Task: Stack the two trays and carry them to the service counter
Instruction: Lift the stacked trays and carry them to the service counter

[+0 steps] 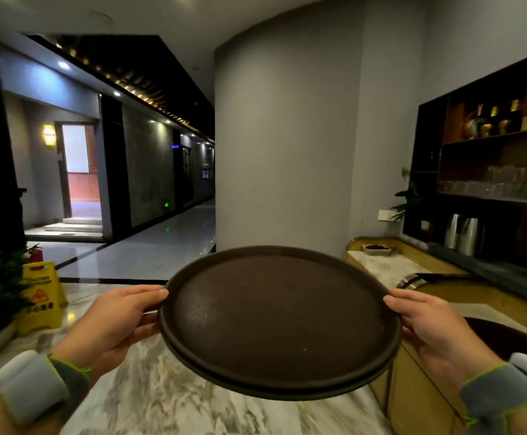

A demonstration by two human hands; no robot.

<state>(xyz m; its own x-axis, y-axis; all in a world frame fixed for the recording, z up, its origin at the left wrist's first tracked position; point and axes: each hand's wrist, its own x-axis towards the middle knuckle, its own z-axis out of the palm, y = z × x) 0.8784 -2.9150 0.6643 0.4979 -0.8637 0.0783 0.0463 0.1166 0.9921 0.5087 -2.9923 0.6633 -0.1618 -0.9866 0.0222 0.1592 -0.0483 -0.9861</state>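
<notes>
Marble-topped counter (168, 400), pale and veined, fills the foreground; a curved service counter (384, 268) with a brass-coloured edge runs along the right, below dark wall shelving (491, 171). The shelving holds rows of clear glasses, ornamental bottles, and two steel kettles (463, 235). Two round brown trays, stacked: the upper tray (274, 315) sits nested in the lower tray (344, 391), of which only a crescent of rim shows at the near right. Both are empty. The stack is held in the air over the marble top, tilted slightly down toward the viewer. Left hand (114, 321) clasps the left rim, thumb on top, fingers underneath; right hand (428, 328) grips the opposite rim likewise. Opposed holds at the widest points probably keep the pair balanced and pressed together during carrying. A small dish (376, 248) with dark contents rests on the service counter. A yellow wet-floor sign (41, 296) stands at left.
</notes>
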